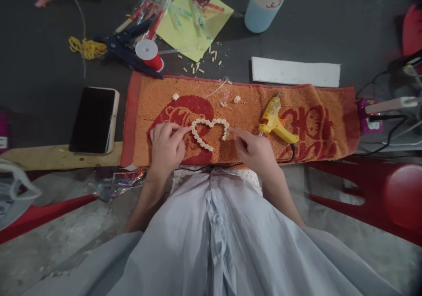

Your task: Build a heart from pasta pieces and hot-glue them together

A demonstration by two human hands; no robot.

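Note:
A heart outline of small cream pieces [195,133] lies on an orange and red towel [244,144], with a gap at its lower right. My left hand [167,146] rests on the towel, its index fingertip at the heart's left edge and its fingers apart. On the other side, my right hand [253,149] points its index finger at the heart's upper right edge, with the other fingers curled and nothing visible in them. A yellow glue gun [275,122] lies right of my right hand. Two small cream clusters [176,97] [237,99] sit above the heart.
A phone [93,120] lies left of the towel. Behind it are blue pliers [123,50], a red thread spool [153,59], yellow paper [184,30] and scattered cream bits. A white strip [295,72] and a blue-white bottle [263,8] stand farther right. Red chairs [359,195] flank me.

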